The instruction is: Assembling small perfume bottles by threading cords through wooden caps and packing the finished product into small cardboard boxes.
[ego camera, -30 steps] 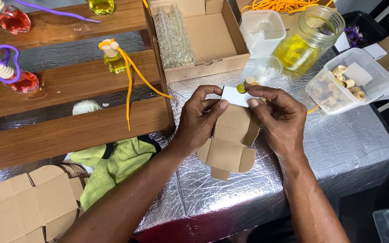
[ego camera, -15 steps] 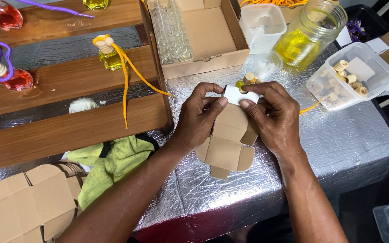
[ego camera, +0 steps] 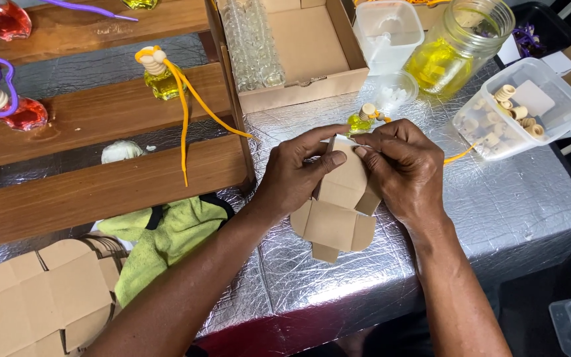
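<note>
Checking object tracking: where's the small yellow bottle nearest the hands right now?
Head view, centre: small yellow bottle stands on the silver table, just beyond the right hand, in front of a clear plastic cup.

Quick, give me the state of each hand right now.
Left hand: closed, pinching the upper edge of the flat brown cardboard box blank.
Right hand: closed, fingers gripping the same cardboard blank at its top.

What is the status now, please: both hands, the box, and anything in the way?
Left hand and right hand both grip the flat cardboard box blank, folding its top. Small yellow bottle sits just behind the fingers.
</note>
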